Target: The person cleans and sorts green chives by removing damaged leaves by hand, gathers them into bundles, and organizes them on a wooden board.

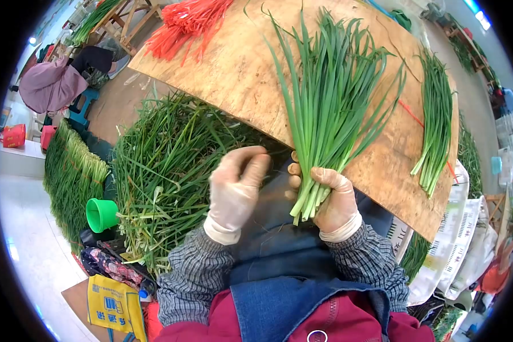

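Note:
My right hand (333, 199), in a pale thin glove, is wrapped round the stem ends of a bunch of garlic chives (330, 97). The white-green stem ends stick out below the fist, and the leaves fan away over the wooden board (239, 74). My left hand (236, 188), gloved too, is apart from the bunch, to its left. Its thumb and fingers are curled together; whether anything thin is between them I cannot make out. Beneath and beyond it lies a big loose heap of chives (165, 165). A smaller bunch (435, 122) rests on the board's right side.
Red plastic strips (188, 25) lie at the board's far left corner. Stacked chives (74, 176), a green cup (101, 215) and a yellow bag (114, 305) are at left. White printed sacks (453, 245) stand at right. Another person (57, 82) is bent over at upper left.

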A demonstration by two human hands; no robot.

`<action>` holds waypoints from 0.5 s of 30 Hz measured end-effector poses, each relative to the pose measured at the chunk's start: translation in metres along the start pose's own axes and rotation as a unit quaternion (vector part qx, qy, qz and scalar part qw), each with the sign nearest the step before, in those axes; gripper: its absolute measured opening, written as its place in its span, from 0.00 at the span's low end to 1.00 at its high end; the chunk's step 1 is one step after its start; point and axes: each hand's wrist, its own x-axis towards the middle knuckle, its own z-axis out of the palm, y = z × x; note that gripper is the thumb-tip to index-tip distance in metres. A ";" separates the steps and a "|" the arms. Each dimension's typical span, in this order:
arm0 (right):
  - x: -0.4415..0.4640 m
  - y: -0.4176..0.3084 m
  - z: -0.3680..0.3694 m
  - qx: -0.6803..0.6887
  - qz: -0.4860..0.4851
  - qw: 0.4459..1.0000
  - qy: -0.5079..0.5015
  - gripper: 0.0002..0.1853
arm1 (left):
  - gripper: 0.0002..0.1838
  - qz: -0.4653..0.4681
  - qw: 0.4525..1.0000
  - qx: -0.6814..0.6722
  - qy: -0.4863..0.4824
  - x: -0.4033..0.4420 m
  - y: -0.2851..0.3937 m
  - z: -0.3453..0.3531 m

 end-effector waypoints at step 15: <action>-0.014 0.001 -0.001 0.041 0.001 0.996 -0.083 0.21 | 0.22 -0.146 0.948 -0.219 -0.181 0.004 0.045 0.013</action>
